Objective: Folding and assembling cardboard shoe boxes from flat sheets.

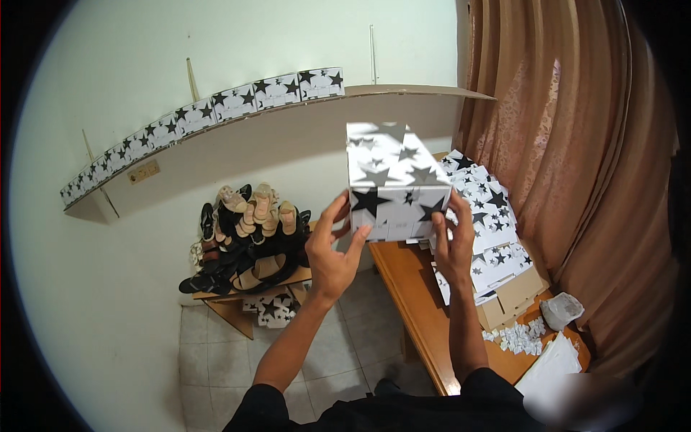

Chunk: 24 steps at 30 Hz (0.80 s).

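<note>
Between my two hands is a white cardboard box (pixel 392 173) with black and grey stars, closed, raised in front of me. My left hand (pixel 335 248) grips its left side, thumb on the front face. Against the right side, my right hand (pixel 453 237) presses with its thumb near the front corner. Beyond the box runs a wall shelf (pixel 417 91), where a row of similar star boxes (pixel 234 104) fills the left and middle part up to about its centre. The shelf's right part shows bare board.
Pairs of shoes (pixel 252 230) crowd a low wooden stand at left, with star-patterned boxes (pixel 272 309) beneath. On the wooden table (pixel 403 288) at right lie flattened star boxes (pixel 489 216), small white packets (pixel 520 337), a plastic bag (pixel 562 311) and white sheets (pixel 548 363). A brown curtain (pixel 576 144) hangs behind.
</note>
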### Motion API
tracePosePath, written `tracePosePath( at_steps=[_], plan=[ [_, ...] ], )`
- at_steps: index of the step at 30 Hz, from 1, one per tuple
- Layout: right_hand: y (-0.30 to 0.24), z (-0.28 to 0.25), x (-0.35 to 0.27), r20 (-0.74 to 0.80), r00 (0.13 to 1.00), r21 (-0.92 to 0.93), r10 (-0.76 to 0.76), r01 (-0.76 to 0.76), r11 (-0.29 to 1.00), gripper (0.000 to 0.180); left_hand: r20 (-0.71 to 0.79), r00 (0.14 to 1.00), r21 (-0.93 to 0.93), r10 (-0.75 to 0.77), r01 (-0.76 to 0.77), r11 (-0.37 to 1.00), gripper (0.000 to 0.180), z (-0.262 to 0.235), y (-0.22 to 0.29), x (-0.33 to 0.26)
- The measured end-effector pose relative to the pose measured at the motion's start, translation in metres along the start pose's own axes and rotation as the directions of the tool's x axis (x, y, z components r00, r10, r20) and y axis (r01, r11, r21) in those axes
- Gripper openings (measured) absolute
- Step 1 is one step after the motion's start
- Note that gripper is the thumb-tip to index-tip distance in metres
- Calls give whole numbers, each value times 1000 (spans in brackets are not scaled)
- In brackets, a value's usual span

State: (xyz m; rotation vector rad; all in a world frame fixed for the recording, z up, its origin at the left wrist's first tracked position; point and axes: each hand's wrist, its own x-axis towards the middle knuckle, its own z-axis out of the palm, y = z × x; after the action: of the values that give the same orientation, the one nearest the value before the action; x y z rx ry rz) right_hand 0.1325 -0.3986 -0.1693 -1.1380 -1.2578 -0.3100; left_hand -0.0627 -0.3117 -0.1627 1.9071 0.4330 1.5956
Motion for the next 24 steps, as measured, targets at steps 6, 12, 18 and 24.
tracePosePath(
  at_steps=[6, 12, 18, 24],
  plan=[
    [26, 21, 98, -106, 990, 39, -95, 99, 994, 45, -41, 970, 64, 239, -236, 970, 60, 17, -2, 105],
    [95, 57, 206, -146, 951, -27, -273, 272, 962, 44, -69, 951, 134, 301, -290, 948, 58, 52, -38, 209],
    [167, 96, 286, -153, 934, 34, -322, 330, 943, 44, -102, 940, 139, 327, -312, 940, 57, 79, -91, 290],
    [214, 139, 329, -149, 945, 56, -291, 302, 952, 42, -101, 955, 140, 279, -264, 954, 59, 89, -142, 340]
  ],
)
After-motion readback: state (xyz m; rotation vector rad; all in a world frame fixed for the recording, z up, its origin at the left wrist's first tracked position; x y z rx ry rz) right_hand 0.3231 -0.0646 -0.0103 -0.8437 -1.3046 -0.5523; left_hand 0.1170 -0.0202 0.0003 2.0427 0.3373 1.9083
